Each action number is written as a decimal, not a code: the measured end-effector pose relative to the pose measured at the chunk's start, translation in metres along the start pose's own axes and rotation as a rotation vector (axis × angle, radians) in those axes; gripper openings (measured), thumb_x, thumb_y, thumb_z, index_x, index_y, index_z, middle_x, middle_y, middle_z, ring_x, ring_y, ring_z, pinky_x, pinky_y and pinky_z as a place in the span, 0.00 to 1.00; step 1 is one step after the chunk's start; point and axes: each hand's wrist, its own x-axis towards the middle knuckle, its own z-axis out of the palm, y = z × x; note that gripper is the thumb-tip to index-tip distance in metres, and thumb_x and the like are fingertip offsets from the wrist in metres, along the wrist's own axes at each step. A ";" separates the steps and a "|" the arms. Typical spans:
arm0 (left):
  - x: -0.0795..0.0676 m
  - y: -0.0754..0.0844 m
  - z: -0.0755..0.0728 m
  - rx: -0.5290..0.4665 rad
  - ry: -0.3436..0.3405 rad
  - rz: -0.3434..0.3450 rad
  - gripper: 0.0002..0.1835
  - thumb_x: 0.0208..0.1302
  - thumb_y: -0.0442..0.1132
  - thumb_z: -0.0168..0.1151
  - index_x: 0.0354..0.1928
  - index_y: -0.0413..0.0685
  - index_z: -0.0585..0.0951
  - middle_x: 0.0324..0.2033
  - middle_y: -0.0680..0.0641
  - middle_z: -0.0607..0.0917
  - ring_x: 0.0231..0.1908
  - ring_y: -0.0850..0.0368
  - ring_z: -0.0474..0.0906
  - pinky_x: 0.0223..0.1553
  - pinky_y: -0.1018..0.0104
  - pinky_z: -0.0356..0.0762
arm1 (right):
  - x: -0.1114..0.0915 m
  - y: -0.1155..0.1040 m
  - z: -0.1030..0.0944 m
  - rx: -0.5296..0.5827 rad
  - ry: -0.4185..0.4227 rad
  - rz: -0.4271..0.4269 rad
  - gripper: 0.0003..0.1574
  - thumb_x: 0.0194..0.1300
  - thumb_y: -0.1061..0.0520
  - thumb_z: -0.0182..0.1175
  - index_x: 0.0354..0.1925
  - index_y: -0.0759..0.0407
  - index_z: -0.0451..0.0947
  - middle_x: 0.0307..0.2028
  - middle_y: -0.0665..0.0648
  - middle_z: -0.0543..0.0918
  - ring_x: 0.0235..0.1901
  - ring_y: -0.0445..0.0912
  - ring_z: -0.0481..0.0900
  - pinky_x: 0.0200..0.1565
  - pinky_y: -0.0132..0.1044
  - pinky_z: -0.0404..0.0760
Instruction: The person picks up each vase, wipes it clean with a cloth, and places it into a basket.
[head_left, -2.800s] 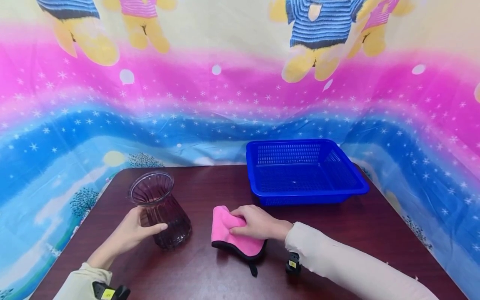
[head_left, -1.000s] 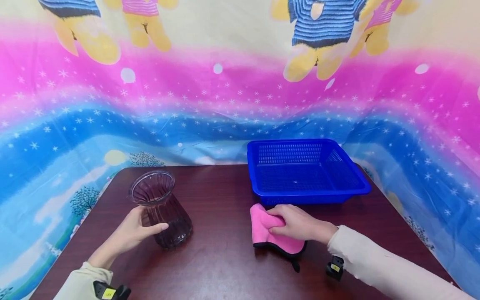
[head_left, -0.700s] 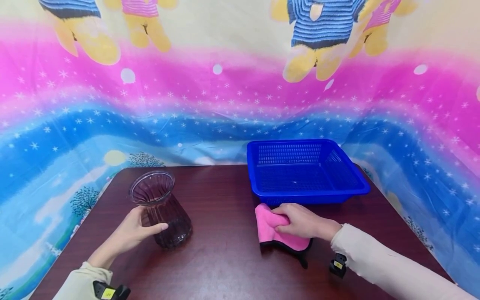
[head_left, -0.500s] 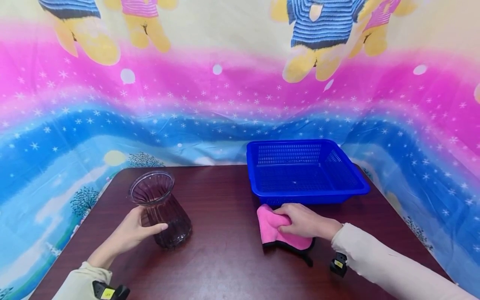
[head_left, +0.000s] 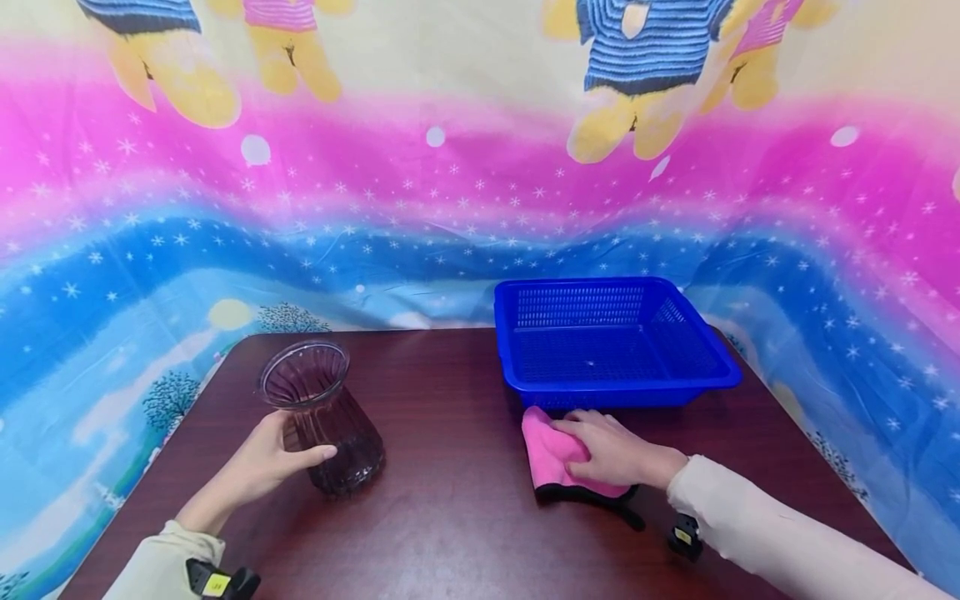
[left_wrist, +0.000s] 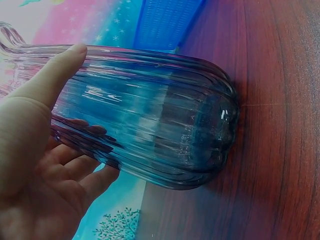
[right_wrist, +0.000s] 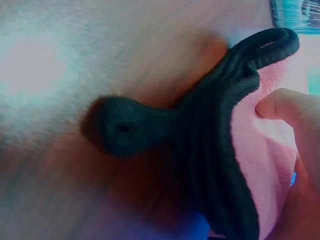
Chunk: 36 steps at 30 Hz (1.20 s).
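Note:
A purple-tinted ribbed glass vase [head_left: 341, 442] with a flared rim stands tilted on the left of the table. My left hand [head_left: 258, 471] holds it near the neck; the left wrist view shows the thumb along one side of the glass [left_wrist: 145, 110] and fingers around the other. On the right, a folded pink cloth [head_left: 551, 458] with black edging and a black hanging loop [right_wrist: 125, 125] lies low over the table. My right hand [head_left: 611, 450] grips the cloth from above, thumb pressed into its pink side; some fingertips are hidden.
Behind the cloth, a blue plastic basket [head_left: 615, 387] with perforated sides stands at the back right, its front wall close to the right hand. The dark wood table [head_left: 420, 533] ends against a colourful printed backdrop [head_left: 450, 192].
My right hand has carried the cloth rightward, from the middle to in front of the basket, slowing lately. Its fingers now look more spread. The left hand and vase have not moved.

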 end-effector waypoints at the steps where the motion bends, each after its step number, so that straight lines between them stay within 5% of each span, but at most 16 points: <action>1: 0.000 0.000 0.000 -0.001 -0.001 -0.001 0.32 0.58 0.39 0.69 0.62 0.38 0.69 0.53 0.35 0.81 0.46 0.77 0.79 0.47 0.75 0.81 | -0.001 0.000 0.001 0.004 -0.004 0.001 0.40 0.52 0.49 0.67 0.62 0.58 0.73 0.55 0.61 0.79 0.55 0.56 0.75 0.54 0.56 0.74; 21: -0.001 0.002 0.001 0.027 0.005 -0.015 0.32 0.58 0.40 0.70 0.62 0.39 0.69 0.54 0.36 0.81 0.46 0.79 0.77 0.48 0.76 0.80 | -0.013 0.012 0.010 0.144 -0.139 0.005 0.53 0.59 0.37 0.62 0.75 0.52 0.52 0.74 0.66 0.57 0.73 0.64 0.52 0.64 0.76 0.54; 36: -0.002 0.002 0.001 0.020 0.006 -0.027 0.33 0.58 0.40 0.70 0.63 0.38 0.69 0.53 0.35 0.81 0.46 0.78 0.78 0.48 0.76 0.80 | -0.011 0.020 0.018 0.131 -0.155 -0.016 0.70 0.45 0.22 0.64 0.75 0.50 0.49 0.75 0.68 0.52 0.74 0.68 0.47 0.68 0.73 0.50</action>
